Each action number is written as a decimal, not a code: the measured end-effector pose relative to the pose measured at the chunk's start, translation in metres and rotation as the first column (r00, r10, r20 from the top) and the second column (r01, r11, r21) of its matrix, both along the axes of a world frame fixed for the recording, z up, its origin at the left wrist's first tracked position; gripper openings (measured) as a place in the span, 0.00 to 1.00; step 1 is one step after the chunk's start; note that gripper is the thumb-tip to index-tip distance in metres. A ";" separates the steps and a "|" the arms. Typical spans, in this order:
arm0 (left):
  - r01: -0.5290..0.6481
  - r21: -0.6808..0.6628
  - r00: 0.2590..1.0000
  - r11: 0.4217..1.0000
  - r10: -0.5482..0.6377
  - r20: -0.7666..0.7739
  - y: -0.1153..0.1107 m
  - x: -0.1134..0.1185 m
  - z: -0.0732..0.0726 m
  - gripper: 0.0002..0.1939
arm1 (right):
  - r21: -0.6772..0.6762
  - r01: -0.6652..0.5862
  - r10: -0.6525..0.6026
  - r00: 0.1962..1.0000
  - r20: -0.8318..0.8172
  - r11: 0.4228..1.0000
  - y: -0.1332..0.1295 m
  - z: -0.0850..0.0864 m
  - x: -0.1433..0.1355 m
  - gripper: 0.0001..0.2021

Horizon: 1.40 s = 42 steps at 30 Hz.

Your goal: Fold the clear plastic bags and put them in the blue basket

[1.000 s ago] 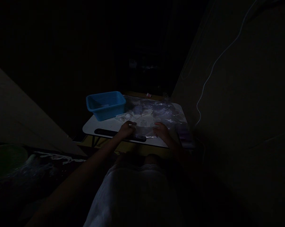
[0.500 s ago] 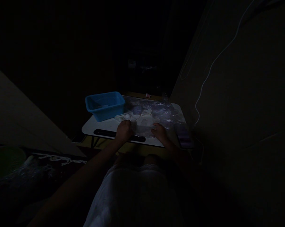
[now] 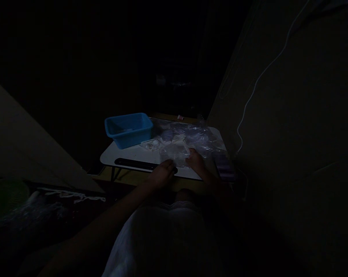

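Observation:
The scene is very dark. A clear plastic bag (image 3: pixel 174 151) lies flat at the front of a small white folding table (image 3: pixel 136 154). My right hand (image 3: pixel 195 161) pinches its right side between thumb and fingers. At the bag's near edge, over the right end of the table's black slot (image 3: pixel 136 164), is my left hand (image 3: pixel 163 172); its fingers are curled together at the plastic, though the fingertips are hard to make out. Just behind the bag lie a whitish bundle (image 3: pixel 178 138) and a small clear packet with pale contents (image 3: pixel 152 145).
A blue plastic basin (image 3: pixel 130 134) stands on the table's left side. Crumpled clear plastic (image 3: pixel 201 134) covers the back right. A dark purplish flat object (image 3: pixel 225 167) lies at the right edge. A white cable (image 3: pixel 256 82) hangs along the right wall.
My left hand has moved right and toward me, from the bag's left side to its near edge. My right hand stays almost in place at the right side.

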<state>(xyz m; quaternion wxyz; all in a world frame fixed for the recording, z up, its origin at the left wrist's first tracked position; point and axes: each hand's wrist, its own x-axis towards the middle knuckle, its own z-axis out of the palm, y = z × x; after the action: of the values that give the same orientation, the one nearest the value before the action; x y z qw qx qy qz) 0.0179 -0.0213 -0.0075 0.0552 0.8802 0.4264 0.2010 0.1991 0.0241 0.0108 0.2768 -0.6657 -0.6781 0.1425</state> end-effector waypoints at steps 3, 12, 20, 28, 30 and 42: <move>-0.004 0.041 0.999 0.999 0.006 -0.051 -0.005 0.006 -0.003 0.20 | 0.115 0.026 -0.038 0.993 0.108 0.993 -0.009 0.010 0.002 0.24; -0.053 0.051 0.977 0.997 0.063 -0.202 -0.016 0.015 0.000 0.24 | 0.163 -0.437 0.323 0.826 0.462 0.885 -0.047 -0.004 -0.008 0.21; -0.242 0.031 0.944 0.970 0.243 -0.225 -0.011 0.001 0.000 0.27 | 0.070 -0.441 0.352 0.793 0.498 0.895 -0.057 -0.017 0.004 0.25; -0.161 0.068 0.963 0.985 0.172 -0.207 0.024 0.010 0.021 0.22 | 0.066 -0.399 0.308 0.793 0.525 0.915 -0.046 -0.005 -0.011 0.27; -0.114 0.029 0.961 0.993 0.118 -0.250 0.035 0.017 0.017 0.23 | 0.034 -0.402 0.320 0.774 0.546 0.915 -0.042 -0.005 -0.018 0.28; -0.306 0.013 0.882 0.952 0.289 -0.371 0.030 0.000 0.005 0.33 | 0.011 -0.308 0.242 0.768 0.592 0.951 -0.048 -0.016 0.009 0.30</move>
<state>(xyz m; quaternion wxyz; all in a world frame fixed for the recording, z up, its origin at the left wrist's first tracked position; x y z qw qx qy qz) 0.0183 0.0090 -0.0028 -0.0371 0.8248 0.5635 0.0282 0.2082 -0.0235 -0.0048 0.0664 -0.5546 -0.8268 -0.0664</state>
